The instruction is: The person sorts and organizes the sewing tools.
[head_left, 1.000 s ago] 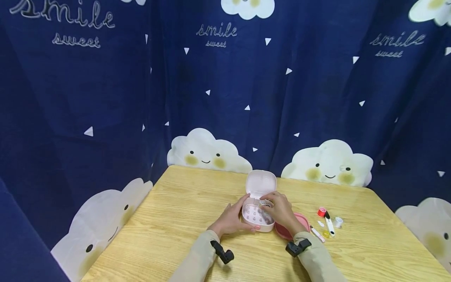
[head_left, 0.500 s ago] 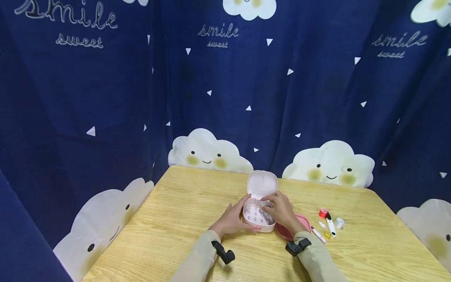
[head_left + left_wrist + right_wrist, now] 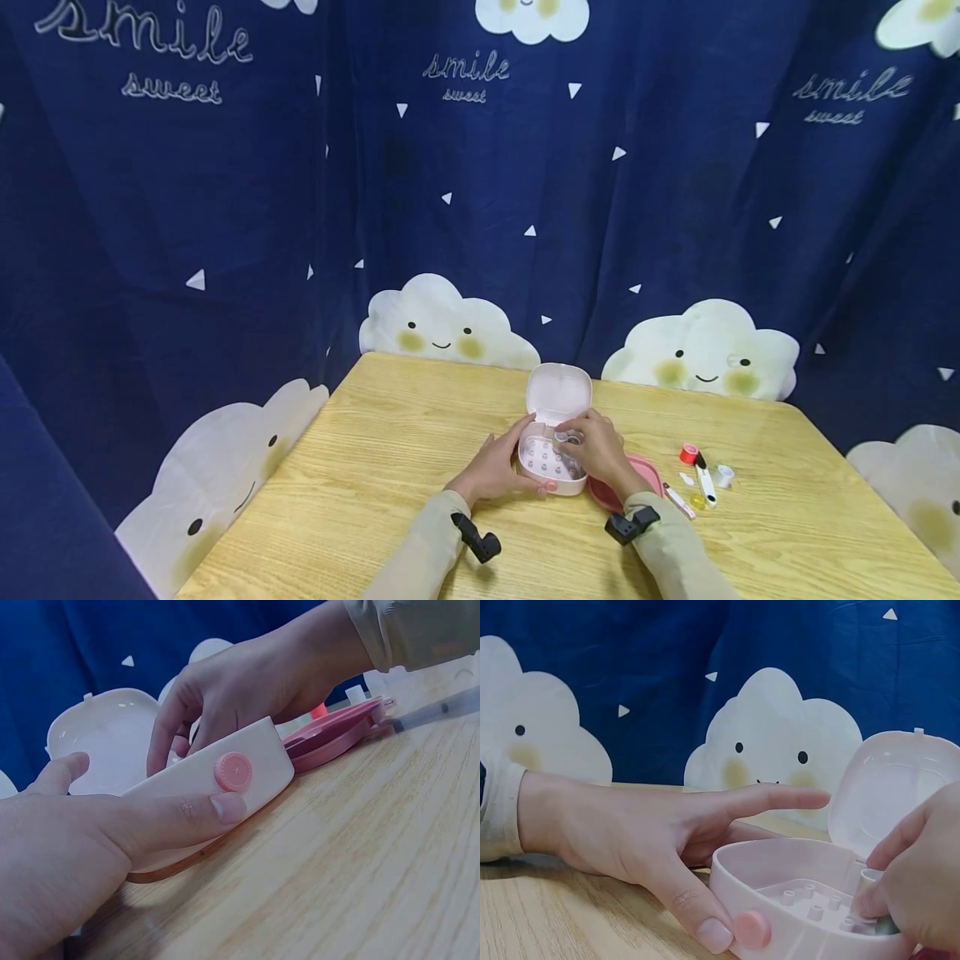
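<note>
A small pale pink box [image 3: 567, 486] with rows of pegs on its floor stands on the table, its lid [image 3: 558, 392] raised at the back. My left hand [image 3: 491, 468] grips the box at its left side; in the left wrist view the thumb lies along the front wall by a round pink button [image 3: 233, 772]. Inside the box's right part, my right hand [image 3: 602, 448] pinches a pale thread spool [image 3: 869, 879] between thumb and fingertips. Beneath those fingers a bit of something green [image 3: 886, 925] shows, mostly hidden. The right hand covers that corner of the box.
Partly under the right forearm lies a darker pink tray-like piece [image 3: 647, 472]. Further right on the wooden table [image 3: 420, 400] are a red spool [image 3: 688, 453], a white spool [image 3: 724, 476], a black-and-white tool [image 3: 705, 481], a slim pink-and-white tool [image 3: 679, 502] and a small yellow item [image 3: 697, 502].
The right hand has shifted slightly at the box's right side, with the spool still pinched. My left hand keeps its hold, and the head view has drifted a little.
</note>
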Action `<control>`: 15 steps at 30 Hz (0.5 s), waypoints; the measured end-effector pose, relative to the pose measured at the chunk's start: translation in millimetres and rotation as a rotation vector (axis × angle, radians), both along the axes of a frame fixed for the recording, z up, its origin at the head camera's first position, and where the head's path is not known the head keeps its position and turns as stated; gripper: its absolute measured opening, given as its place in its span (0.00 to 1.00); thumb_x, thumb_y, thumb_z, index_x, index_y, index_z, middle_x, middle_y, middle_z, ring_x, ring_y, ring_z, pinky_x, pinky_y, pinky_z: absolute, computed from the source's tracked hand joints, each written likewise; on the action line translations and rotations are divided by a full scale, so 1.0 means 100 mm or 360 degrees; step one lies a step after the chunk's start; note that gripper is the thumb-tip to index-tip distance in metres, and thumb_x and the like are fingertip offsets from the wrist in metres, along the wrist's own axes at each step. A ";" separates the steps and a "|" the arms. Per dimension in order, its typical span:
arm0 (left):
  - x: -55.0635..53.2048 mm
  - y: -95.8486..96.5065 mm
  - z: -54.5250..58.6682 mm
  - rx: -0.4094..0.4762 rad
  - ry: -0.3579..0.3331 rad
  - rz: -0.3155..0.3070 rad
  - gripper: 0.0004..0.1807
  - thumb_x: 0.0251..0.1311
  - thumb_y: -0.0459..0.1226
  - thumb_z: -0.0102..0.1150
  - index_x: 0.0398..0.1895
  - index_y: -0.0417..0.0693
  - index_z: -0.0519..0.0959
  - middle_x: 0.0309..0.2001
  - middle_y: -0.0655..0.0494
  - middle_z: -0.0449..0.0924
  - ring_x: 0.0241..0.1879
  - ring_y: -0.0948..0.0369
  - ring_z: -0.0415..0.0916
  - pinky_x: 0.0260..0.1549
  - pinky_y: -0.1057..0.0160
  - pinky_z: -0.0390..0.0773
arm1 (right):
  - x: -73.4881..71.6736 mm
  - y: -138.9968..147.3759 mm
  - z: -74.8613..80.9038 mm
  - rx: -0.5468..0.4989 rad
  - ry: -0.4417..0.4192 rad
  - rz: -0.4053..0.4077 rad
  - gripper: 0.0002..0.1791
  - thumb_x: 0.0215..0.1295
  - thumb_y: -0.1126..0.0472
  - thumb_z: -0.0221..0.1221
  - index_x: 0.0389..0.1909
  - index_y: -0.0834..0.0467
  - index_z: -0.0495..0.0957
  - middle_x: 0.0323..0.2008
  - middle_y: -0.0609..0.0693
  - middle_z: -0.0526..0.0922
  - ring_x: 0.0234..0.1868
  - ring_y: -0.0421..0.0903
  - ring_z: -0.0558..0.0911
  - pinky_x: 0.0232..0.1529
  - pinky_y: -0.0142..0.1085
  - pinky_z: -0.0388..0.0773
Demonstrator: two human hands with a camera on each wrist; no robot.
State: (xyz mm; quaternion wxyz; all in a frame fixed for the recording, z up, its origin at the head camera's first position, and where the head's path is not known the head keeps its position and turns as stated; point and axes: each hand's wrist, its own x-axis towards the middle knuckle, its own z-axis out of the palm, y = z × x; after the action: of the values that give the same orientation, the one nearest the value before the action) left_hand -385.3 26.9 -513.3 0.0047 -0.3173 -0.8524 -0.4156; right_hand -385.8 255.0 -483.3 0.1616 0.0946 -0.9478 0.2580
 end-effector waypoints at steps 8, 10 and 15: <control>0.02 0.00 0.03 0.0004 -0.0012 0.0007 0.69 0.42 0.59 0.83 0.85 0.63 0.49 0.78 0.55 0.61 0.74 0.57 0.60 0.75 0.36 0.41 | -0.01 -0.02 0.01 0.0046 -0.0033 -0.0028 0.14 0.54 0.61 0.78 0.42 0.50 0.92 0.41 0.49 0.78 0.44 0.53 0.75 0.40 0.51 0.70; 0.02 0.00 0.03 0.0007 -0.0014 0.0006 0.69 0.42 0.59 0.83 0.85 0.63 0.49 0.78 0.55 0.61 0.74 0.57 0.60 0.75 0.36 0.41 | -0.02 -0.02 0.00 0.0061 -0.0035 -0.0028 0.14 0.53 0.61 0.78 0.42 0.50 0.92 0.41 0.49 0.78 0.44 0.53 0.75 0.39 0.50 0.70; 0.02 0.00 0.02 0.0001 -0.0007 0.0008 0.68 0.43 0.60 0.82 0.85 0.64 0.49 0.78 0.55 0.61 0.74 0.57 0.60 0.75 0.37 0.41 | -0.02 -0.02 0.00 0.0119 -0.0037 -0.0032 0.14 0.53 0.61 0.79 0.42 0.50 0.92 0.41 0.50 0.78 0.43 0.52 0.75 0.39 0.50 0.70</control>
State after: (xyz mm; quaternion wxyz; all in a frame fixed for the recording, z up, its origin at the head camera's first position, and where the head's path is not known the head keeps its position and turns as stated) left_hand -383.2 26.6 -511.7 0.0041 -0.3142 -0.8530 -0.4167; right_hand -387.5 252.5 -482.9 0.1495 0.0879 -0.9595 0.2219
